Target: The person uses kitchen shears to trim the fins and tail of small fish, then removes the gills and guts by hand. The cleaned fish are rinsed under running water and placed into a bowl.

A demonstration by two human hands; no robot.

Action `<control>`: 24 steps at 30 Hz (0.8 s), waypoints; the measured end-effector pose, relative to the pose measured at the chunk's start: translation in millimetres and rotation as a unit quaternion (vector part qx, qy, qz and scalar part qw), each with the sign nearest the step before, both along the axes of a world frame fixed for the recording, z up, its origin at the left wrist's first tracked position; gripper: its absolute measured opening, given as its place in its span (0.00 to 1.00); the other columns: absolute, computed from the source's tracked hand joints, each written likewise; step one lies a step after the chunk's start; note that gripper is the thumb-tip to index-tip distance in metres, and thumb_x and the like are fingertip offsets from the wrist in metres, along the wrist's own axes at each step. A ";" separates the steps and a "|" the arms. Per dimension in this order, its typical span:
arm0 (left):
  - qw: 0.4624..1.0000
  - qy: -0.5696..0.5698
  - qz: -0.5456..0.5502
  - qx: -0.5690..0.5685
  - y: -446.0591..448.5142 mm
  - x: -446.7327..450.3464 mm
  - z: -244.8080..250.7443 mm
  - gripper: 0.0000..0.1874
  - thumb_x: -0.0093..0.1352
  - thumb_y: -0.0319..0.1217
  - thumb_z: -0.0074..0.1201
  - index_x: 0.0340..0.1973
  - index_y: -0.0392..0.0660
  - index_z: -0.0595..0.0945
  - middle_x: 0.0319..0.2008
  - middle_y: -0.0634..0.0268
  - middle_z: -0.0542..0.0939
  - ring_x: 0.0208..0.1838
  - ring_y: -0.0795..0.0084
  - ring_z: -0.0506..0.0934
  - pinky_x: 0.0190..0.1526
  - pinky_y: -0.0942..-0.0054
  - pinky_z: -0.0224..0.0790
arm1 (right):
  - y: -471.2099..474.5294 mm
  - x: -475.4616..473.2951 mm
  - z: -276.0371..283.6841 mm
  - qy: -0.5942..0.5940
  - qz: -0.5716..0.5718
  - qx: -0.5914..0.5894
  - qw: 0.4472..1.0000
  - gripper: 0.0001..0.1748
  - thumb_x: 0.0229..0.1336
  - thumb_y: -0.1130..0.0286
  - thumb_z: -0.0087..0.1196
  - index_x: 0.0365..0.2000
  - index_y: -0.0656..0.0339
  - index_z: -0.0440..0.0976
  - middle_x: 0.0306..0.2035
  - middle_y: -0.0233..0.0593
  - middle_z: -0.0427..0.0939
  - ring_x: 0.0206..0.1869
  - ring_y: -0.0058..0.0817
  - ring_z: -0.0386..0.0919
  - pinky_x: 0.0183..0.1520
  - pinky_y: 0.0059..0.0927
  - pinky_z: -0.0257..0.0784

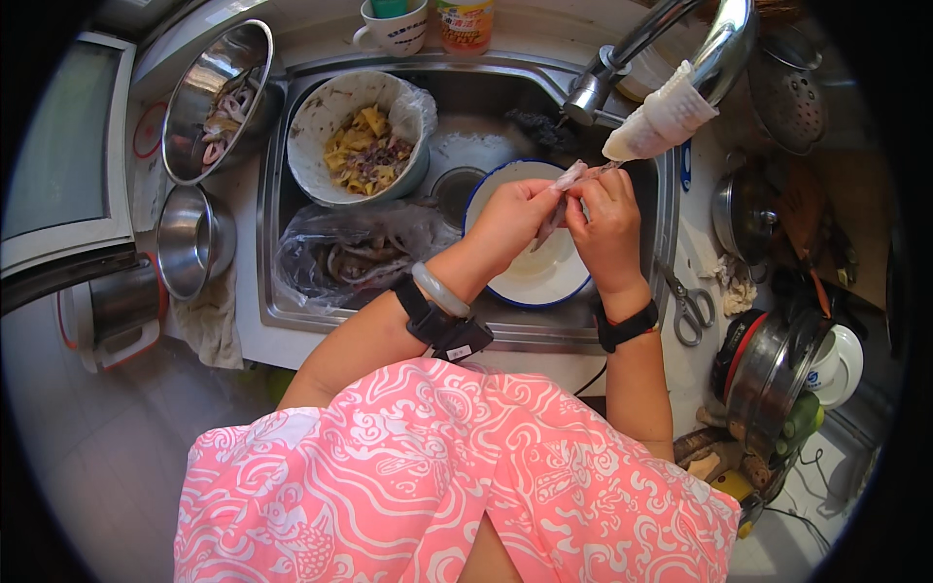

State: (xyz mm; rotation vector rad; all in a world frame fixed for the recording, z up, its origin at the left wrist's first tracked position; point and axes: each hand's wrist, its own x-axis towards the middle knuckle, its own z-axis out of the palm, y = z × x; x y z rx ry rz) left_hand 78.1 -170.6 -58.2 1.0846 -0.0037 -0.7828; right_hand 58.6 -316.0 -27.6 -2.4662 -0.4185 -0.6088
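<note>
My left hand (512,218) and my right hand (606,226) meet over a white enamel basin (536,280) with a blue rim, standing in the steel sink. Both pinch a limp, pinkish piece of raw seafood (570,177), perhaps squid. Its lower end hangs down between my hands. A thin translucent strand stretches from it at my right fingertips. Some pale liquid lies in the basin. Left of my forearm, a clear plastic bag (350,251) holds several dark, slender pieces of seafood. A tilted steel bowl (175,138) on the left contains pinkish pieces.
A lined waste bucket (310,153) with yellowish peelings stands in the sink's back left. Above the basin reaches the faucet (583,102), its spout end wrapped in white mesh cloth (660,116). Scissors (687,302) lie on the right counter. Another steel bowl (182,244) sits left.
</note>
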 end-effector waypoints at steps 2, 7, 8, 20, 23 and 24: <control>1.000 0.018 0.010 0.008 -0.4 -1.2 -0.4 0.13 0.73 0.37 0.43 0.39 0.44 0.79 0.26 0.74 0.76 0.27 0.85 0.70 0.31 0.84 0.64 | 0.3 -0.7 -0.9 0.002 0.008 -0.007 1.000 0.08 0.39 0.81 0.57 0.24 0.63 0.70 0.30 0.38 0.70 0.34 0.38 0.69 0.38 0.36 0.68; 0.999 0.051 0.007 0.018 0.9 -2.1 0.2 0.13 0.73 0.38 0.43 0.40 0.43 0.79 0.28 0.72 0.77 0.29 0.82 0.74 0.34 0.81 0.69 | -0.6 -3.5 -1.7 0.008 0.027 0.016 0.999 0.09 0.39 0.82 0.57 0.24 0.63 0.69 0.31 0.39 0.69 0.34 0.39 0.68 0.40 0.36 0.66; 0.999 0.051 0.005 0.017 1.3 -1.4 0.2 0.13 0.73 0.38 0.43 0.40 0.43 0.78 0.28 0.72 0.78 0.29 0.82 0.74 0.35 0.81 0.69 | -1.0 -4.5 -1.3 0.010 0.028 0.020 0.999 0.09 0.39 0.82 0.57 0.24 0.63 0.69 0.31 0.39 0.69 0.34 0.39 0.68 0.39 0.36 0.66; 0.991 0.128 0.032 -0.033 3.8 0.0 4.3 0.11 0.73 0.35 0.40 0.45 0.44 0.74 0.36 0.65 0.80 0.37 0.75 0.79 0.43 0.75 0.73 | -2.0 -19.8 4.4 0.050 0.023 0.066 0.996 0.09 0.38 0.84 0.57 0.24 0.64 0.70 0.30 0.40 0.69 0.35 0.38 0.70 0.37 0.34 0.68; 0.991 0.125 0.027 -0.040 3.8 1.3 2.8 0.10 0.73 0.33 0.40 0.45 0.43 0.73 0.38 0.65 0.79 0.38 0.76 0.79 0.44 0.75 0.72 | 0.3 -19.8 4.3 0.056 -0.004 0.079 0.995 0.08 0.39 0.83 0.58 0.25 0.64 0.72 0.30 0.40 0.69 0.34 0.36 0.71 0.35 0.33 0.68; 0.991 0.124 0.025 -0.041 3.0 1.4 2.3 0.10 0.73 0.32 0.40 0.45 0.43 0.73 0.39 0.65 0.79 0.39 0.76 0.78 0.44 0.74 0.72 | 1.6 -19.8 3.8 0.060 -0.017 0.085 0.994 0.08 0.40 0.83 0.58 0.25 0.64 0.72 0.30 0.39 0.69 0.33 0.36 0.71 0.35 0.32 0.69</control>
